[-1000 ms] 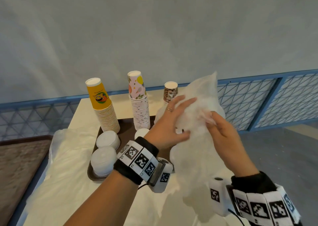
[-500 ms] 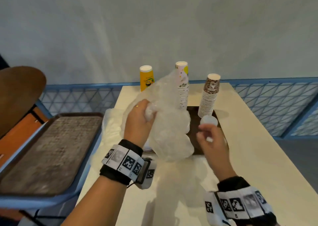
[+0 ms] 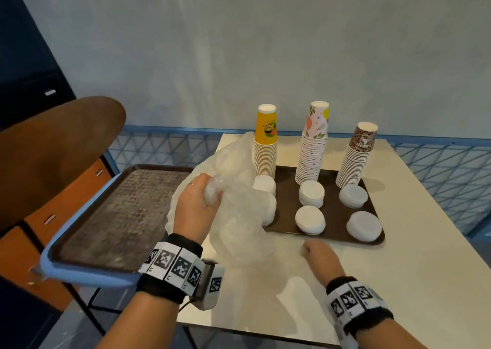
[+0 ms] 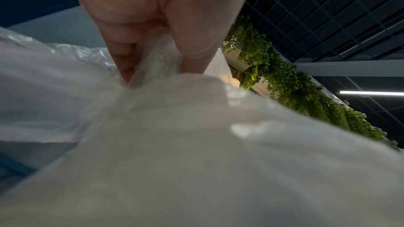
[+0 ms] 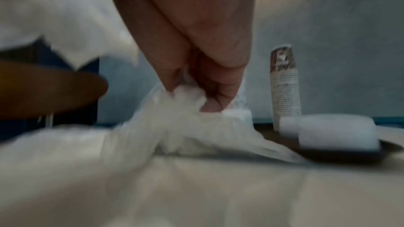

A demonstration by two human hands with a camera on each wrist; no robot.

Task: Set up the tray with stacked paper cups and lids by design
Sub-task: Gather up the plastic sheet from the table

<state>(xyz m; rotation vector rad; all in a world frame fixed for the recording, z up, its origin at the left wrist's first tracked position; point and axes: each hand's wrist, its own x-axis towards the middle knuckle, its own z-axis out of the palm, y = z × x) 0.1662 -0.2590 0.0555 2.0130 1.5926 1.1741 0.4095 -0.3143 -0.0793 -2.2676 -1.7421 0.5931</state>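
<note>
On the brown tray (image 3: 334, 211) stand three cup stacks: yellow (image 3: 265, 149), floral (image 3: 313, 149) and leopard-print (image 3: 356, 162). White lid stacks (image 3: 311, 193) sit in front of them. My left hand (image 3: 212, 199) grips a crumpled clear plastic bag (image 3: 236, 221) above the tray's left end, and the bag hides part of the left lids (image 3: 264, 185). The left wrist view shows the left hand's fingers (image 4: 122, 54) bunched round the bag (image 4: 196, 144). My right hand (image 3: 308, 247) is low on the table before the tray. Its fingers (image 5: 172, 82) pinch a plastic sheet (image 5: 186, 127) lying there.
A second, empty tray with a blue rim (image 3: 87, 271) sits on a stand left of the cream table (image 3: 411, 282). A brown chair back (image 3: 53, 149) rises behind it. A blue lattice railing (image 3: 446, 178) runs along the grey wall.
My right hand let go of the raised bag and dropped to the table, where it pinches the plastic sheet. The left hand lowered the bag to the left. The view swung left.
</note>
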